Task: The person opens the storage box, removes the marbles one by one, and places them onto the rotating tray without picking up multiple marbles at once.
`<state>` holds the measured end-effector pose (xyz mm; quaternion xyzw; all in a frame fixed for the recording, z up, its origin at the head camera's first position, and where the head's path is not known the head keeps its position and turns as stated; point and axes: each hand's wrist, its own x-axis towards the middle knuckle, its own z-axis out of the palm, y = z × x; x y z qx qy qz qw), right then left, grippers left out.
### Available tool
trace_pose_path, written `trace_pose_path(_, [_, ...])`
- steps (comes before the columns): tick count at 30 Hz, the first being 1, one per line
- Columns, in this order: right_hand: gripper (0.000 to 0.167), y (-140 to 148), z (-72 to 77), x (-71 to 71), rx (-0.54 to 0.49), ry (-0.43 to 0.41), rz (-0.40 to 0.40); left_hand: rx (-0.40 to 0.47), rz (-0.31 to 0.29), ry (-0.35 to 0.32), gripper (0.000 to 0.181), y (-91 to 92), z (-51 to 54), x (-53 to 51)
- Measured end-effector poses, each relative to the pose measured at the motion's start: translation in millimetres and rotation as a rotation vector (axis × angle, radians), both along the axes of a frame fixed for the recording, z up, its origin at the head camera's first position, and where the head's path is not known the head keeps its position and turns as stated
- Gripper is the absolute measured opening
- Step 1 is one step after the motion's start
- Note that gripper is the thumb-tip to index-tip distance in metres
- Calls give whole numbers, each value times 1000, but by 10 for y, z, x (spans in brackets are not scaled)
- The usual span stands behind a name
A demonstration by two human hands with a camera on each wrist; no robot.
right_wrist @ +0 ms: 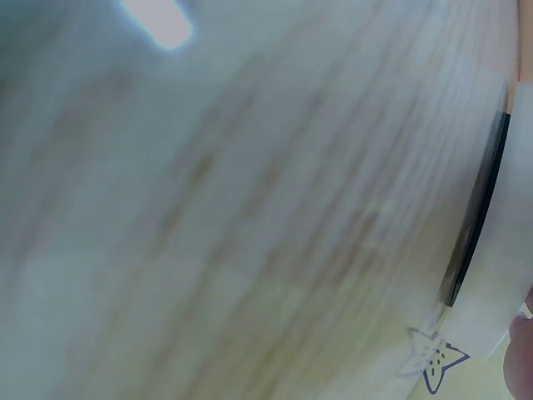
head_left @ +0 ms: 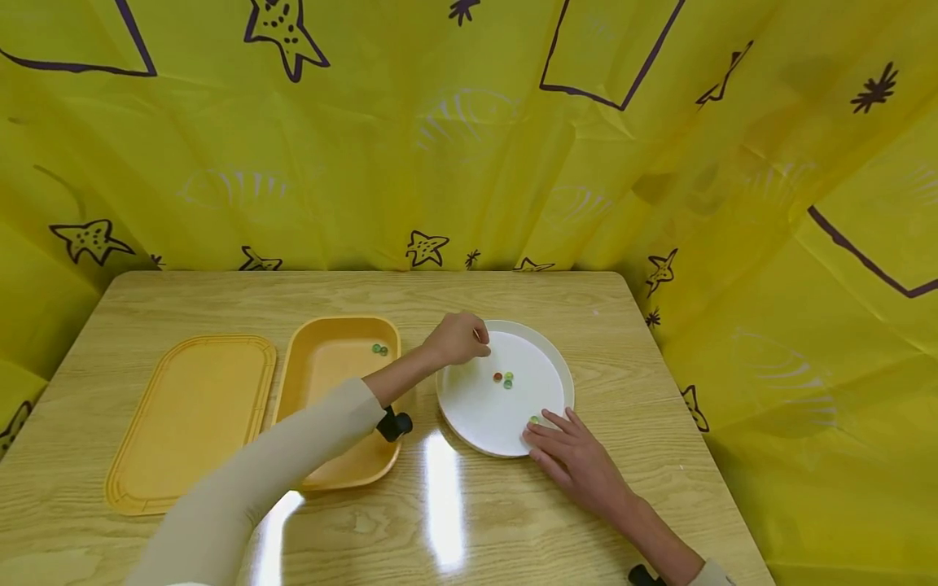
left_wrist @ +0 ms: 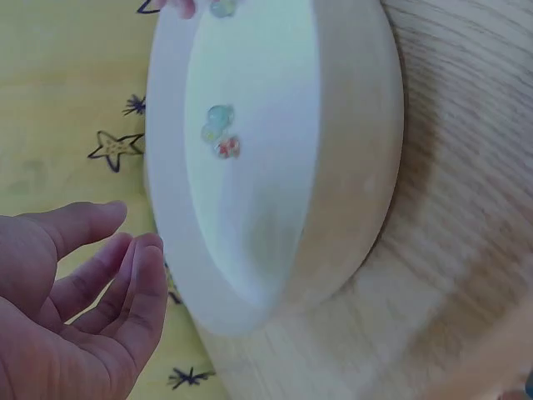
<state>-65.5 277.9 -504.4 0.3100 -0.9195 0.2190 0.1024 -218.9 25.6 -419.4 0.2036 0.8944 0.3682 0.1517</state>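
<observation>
A round white dish with a raised rim stands on the table. Near its middle sit a red marble, a yellow-green marble and a bluish-green marble, close together. My left hand is above the dish's upper left rim; in the left wrist view its fingers are loosely bent, with a gap to the thumb and nothing held. My right hand reaches over the lower right rim with fingers extended. Beside its fingertips lies a green marble; whether they touch is unclear.
Left of the dish stands a yellow-orange tray with two green marbles in its far right corner, partly under my left arm. A flat yellow lid lies farther left. Yellow patterned sheeting hangs behind the wooden table.
</observation>
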Motion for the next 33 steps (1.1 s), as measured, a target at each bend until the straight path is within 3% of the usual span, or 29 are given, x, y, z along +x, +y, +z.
trace_pose_path(7, [33, 13, -12, -13, -7, 16, 5, 112, 13, -23, 13, -382, 155, -25])
trace_pose_path(11, [33, 17, -19, -21, -8, 20, 10, 135, 43, -24, 14, -610, 217, -9])
trace_pose_path(18, [33, 23, -10, -17, -5, 37, 11, 170, 79, -110, 12, -884, 286, 70])
trace_pose_path(24, [33, 19, -10, -9, 1, 27, 11, 153, 94, -109, 12, -1080, 266, 143])
trace_pose_path(33, [33, 23, -20, -1, -3, 35, 17, 156, 87, -112, 12, -1354, 64, 257])
